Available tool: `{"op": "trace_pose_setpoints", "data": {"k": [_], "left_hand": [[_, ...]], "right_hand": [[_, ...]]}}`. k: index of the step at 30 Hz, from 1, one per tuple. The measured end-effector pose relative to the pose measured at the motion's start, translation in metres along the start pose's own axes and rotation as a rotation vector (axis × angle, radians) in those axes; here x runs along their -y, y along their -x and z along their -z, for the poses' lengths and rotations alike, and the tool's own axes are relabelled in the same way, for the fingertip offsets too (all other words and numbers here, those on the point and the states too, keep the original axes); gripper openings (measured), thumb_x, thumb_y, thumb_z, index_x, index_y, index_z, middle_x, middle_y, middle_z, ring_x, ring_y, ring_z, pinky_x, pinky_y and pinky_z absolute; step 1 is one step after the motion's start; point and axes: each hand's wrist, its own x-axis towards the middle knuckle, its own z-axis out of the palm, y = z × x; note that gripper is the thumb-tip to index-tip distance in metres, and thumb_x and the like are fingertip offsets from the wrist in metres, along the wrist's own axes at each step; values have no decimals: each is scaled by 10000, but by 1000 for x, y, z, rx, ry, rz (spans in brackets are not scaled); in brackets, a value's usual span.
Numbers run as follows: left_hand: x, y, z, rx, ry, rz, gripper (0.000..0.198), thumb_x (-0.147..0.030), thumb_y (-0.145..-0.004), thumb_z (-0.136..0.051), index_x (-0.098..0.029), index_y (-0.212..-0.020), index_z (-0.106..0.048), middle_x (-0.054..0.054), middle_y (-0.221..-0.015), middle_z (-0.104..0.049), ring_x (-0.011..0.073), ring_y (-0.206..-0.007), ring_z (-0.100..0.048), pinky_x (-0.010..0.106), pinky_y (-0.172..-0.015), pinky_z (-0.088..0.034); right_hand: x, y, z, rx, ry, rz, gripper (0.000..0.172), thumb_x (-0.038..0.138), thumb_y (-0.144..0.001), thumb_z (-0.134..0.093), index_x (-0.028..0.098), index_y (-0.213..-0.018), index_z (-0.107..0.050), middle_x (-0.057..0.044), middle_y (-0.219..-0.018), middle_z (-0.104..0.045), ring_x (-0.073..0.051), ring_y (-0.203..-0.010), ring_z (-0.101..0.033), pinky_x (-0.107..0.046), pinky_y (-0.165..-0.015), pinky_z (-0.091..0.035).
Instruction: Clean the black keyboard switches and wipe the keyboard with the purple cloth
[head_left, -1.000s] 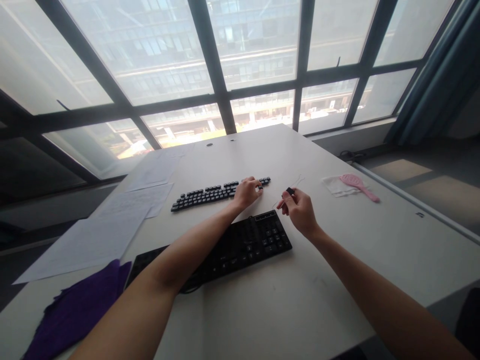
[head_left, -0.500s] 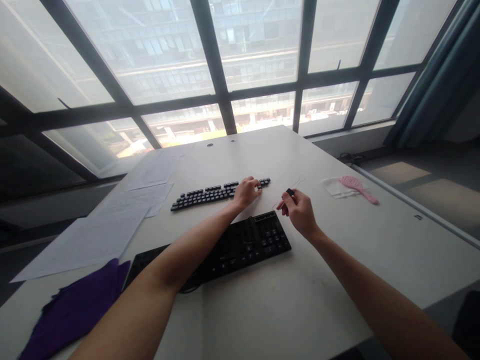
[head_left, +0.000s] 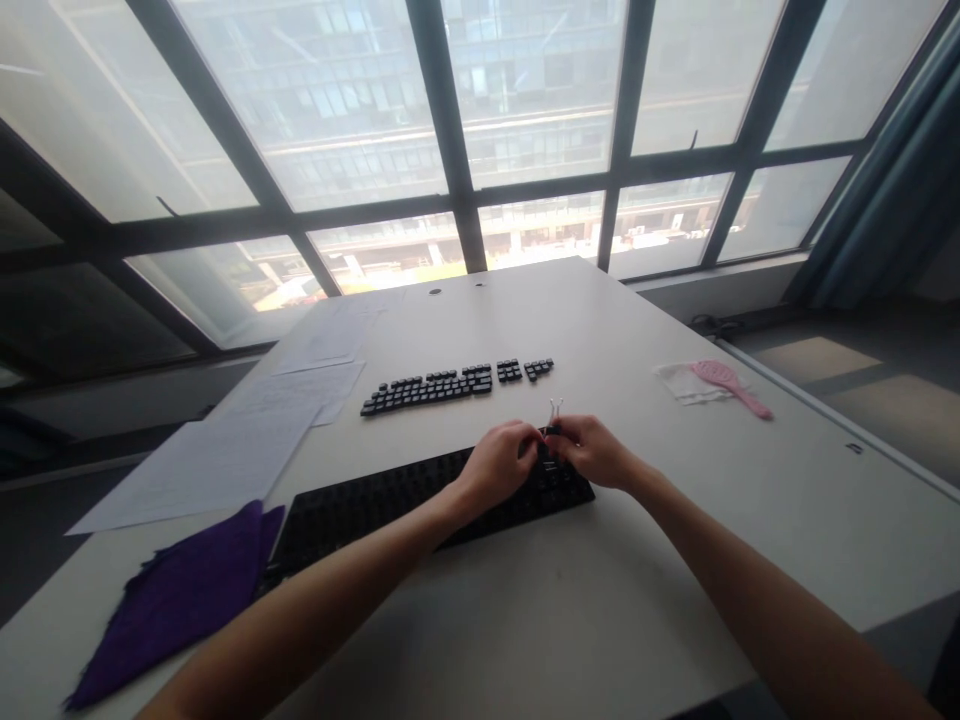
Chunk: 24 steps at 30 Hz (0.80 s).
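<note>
A wire keycap puller (head_left: 555, 407) stands up from between my hands, its two wire ends pointing away from me. My right hand (head_left: 592, 450) is closed on it, thumb and fingers pinched together. Close beside it, my left hand (head_left: 501, 462) also has its fingers curled shut, and what is in them is hidden. Both hands are over the right end of a black keyboard (head_left: 382, 500), where some number-pad keys show. Behind the keyboard, loose black keycaps (head_left: 435, 388) lie in rows, grouped like a key layout.
A folded purple cloth (head_left: 187, 600) lies against the keyboard's left end. Printed papers (head_left: 202, 460) cover the table's left side. To the right, a pink hairbrush (head_left: 727, 385) rests partly on a white tissue (head_left: 675, 383). Large windows stand beyond the table (head_left: 540, 310).
My left hand has come back from the loose keycaps to the keyboard's right end. My right hand has moved slightly left and down with the keycap puller, and the hands now meet.
</note>
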Motion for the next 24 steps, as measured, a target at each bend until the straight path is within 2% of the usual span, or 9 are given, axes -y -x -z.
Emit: {"op": "trace_pose_setpoints", "data": {"k": [3, 6, 13, 16, 19, 24], "left_hand": [[-3, 17, -9, -26, 31, 49, 173, -173, -873, -548, -220, -920, -709, 44, -921, -702, 185, -809, -641, 277, -742, -488], [-3, 22, -13, -46, 20, 59, 154, -179, -872, -551, -225, -903, -695, 43, -932, -686, 185, -815, -633, 273, -720, -481], [-7, 28, -8, -25, 35, -70, 93, -203, -839, -599, -225, -887, -676, 38, -890, -668, 201, -880, -614, 285, -771, -479], [-7, 29, -9, 3, 32, -77, 128, -311, -810, -687, -240, -916, -692, 43, -937, -669, 216, -918, -614, 292, -765, -485], [-5, 27, -12, 24, 50, -49, 230, -413, -794, -735, -257, -959, -705, 39, -986, -674, 229, -964, -616, 308, -782, -485], [-1, 23, -16, 21, 119, 26, 175, -380, -817, -730, -269, -952, -719, 15, -978, -689, 213, -961, -632, 307, -811, -476]], "right_hand": [[-1, 0, -2, 32, 20, -9, 178, 260, -865, -583, 174, -729, -661, 11, -619, -645, -146, -571, -547, -239, -539, -419], [2, 0, -2, 76, 104, 11, 210, 262, -885, -565, 179, -709, -643, 16, -608, -625, -143, -564, -527, -238, -535, -400], [4, 13, -2, 162, 442, 263, 180, 234, -923, -534, 208, -835, -689, -55, -820, -702, -192, -729, -610, -296, -691, -449], [-7, 21, -6, 54, 373, 241, 185, 234, -928, -519, 220, -858, -690, -59, -810, -712, -201, -731, -643, -312, -704, -484], [-16, 23, -12, -101, 256, 133, 164, 225, -913, -530, 218, -832, -673, -41, -769, -715, -207, -705, -661, -330, -696, -509], [-21, 21, -17, -233, 39, -36, 183, 312, -897, -578, 204, -764, -641, -27, -664, -687, -190, -566, -617, -312, -560, -494]]}}
